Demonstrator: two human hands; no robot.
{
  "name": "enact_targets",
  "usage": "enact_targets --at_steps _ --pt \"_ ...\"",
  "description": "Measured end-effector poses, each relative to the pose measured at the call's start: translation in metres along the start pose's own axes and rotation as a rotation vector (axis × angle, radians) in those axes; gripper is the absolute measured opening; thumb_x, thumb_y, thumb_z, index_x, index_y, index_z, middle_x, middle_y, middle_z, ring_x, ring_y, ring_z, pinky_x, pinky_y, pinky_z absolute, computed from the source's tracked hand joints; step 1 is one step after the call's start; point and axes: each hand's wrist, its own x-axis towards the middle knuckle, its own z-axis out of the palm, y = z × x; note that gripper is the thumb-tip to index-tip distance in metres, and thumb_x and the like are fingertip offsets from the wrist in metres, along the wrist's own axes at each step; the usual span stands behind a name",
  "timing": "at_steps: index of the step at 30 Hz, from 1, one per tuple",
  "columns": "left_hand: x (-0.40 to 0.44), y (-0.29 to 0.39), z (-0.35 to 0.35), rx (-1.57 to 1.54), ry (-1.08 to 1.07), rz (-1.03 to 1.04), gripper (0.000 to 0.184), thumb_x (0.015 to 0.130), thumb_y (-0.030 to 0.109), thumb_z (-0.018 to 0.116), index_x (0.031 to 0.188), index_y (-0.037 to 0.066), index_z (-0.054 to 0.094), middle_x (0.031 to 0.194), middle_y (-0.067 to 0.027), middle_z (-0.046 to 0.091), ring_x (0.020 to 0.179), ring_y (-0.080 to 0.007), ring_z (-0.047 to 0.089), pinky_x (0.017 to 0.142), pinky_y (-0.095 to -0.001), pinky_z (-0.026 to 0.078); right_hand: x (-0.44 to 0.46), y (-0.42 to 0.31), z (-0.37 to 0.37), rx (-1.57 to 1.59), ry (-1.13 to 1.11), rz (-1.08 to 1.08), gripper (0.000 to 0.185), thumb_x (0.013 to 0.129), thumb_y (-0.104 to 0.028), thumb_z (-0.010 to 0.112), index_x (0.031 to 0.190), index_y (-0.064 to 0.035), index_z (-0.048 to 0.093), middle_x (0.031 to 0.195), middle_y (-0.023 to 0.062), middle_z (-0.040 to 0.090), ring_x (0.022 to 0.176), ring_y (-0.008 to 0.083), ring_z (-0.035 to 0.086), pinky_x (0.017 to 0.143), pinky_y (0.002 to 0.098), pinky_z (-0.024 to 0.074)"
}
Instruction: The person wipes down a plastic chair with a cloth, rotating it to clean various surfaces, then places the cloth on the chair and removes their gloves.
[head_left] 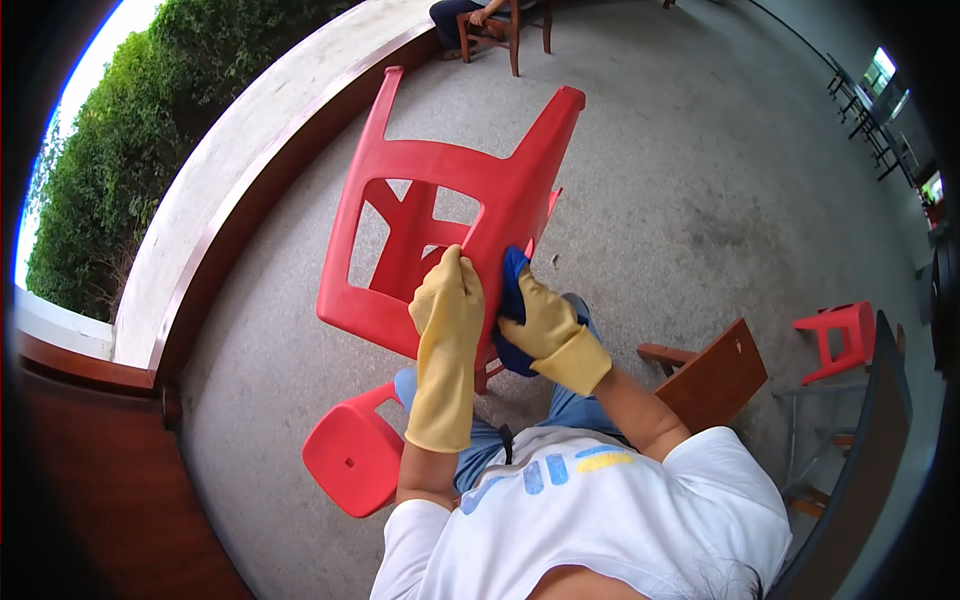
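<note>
A red plastic stool (430, 158) is held tilted in front of me, with its legs pointing up and away. My left hand (448, 300), in a yellow rubber glove, is closed on the edge of the opening in the stool's side. In a matching glove, my right hand (545, 322) presses a blue cloth (513, 300) against the neighbouring side panel. Part of the cloth is hidden behind the fingers and the stool.
A smaller red stool (350, 455) stands by my left leg. To my right are a brown wooden stool (712, 378), another red stool (838, 338) and a dark-topped table (850, 480). Beyond, a person sits on a wooden chair (514, 35) near the low ledge (270, 130).
</note>
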Motion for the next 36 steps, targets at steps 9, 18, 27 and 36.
enact_targets --at_steps 9,18,27,36 --pt "-0.004 -0.001 0.005 0.014 0.04 0.044 0.028 0.106 0.03 0.057 0.12 0.013 0.073 0.102 -0.0216 0.076 0.093 -0.0422 0.074 0.081 -0.0514 0.059 -0.023 -0.008 -0.001 -0.041 -0.166 0.03 0.11 0.08 -0.038 0.078 0.165 0.0041 0.021 0.119 0.0313 0.07 0.104 0.0429 0.073 0.095 0.049 0.0582" --pt "-0.004 0.0 0.005 0.004 0.023 0.049 0.028 0.107 0.03 0.055 0.119 0.01 0.072 0.102 -0.021 0.076 0.092 -0.0427 0.074 0.081 -0.0524 0.058 -0.022 -0.024 -0.014 -0.136 -0.311 0.081 0.115 0.081 -0.043 0.078 0.167 -0.0006 0.015 0.12 0.0324 0.069 0.105 0.0436 0.073 0.096 0.0497 0.0579" --pt "-0.006 -0.002 0.008 -0.001 0.047 0.058 0.028 0.107 0.03 0.056 0.119 0.011 0.072 0.102 -0.0217 0.076 0.093 -0.0435 0.073 0.081 -0.0524 0.058 -0.024 -0.028 -0.008 -0.153 -0.205 -0.003 0.112 0.08 -0.04 0.078 0.165 0.0032 0.02 0.119 0.0313 0.07 0.099 0.0429 0.074 0.091 0.0491 0.0597" --pt "-0.003 0.002 0.004 0.026 0.03 0.038 0.03 0.107 0.031 0.056 0.122 0.011 0.072 0.103 -0.0221 0.076 0.092 -0.0438 0.074 0.081 -0.052 0.058 -0.012 -0.025 -0.013 -0.191 -0.316 0.08 0.117 0.082 -0.046 0.077 0.167 0.0029 0.012 0.118 0.0318 0.07 0.101 0.0424 0.074 0.092 0.049 0.0595"
